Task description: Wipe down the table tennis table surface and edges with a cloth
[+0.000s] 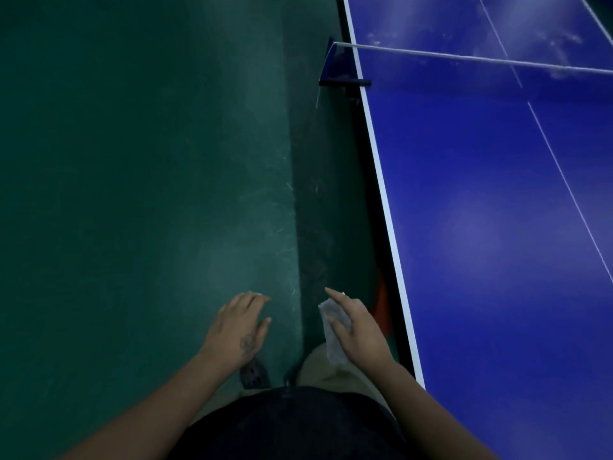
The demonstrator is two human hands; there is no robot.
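Note:
The blue table tennis table fills the right side, its white-edged long side running from top centre down to the lower right. My right hand hangs over the floor just left of that edge and holds a small grey-white cloth between thumb and fingers, index finger pointing forward. My left hand hovers over the floor further left, fingers relaxed and holding nothing. Neither hand touches the table.
The net's white top cord crosses the table at the top, fixed to a dark blue net post clamp jutting from the edge. Dark green floor lies to the left. An orange object sits under the table edge.

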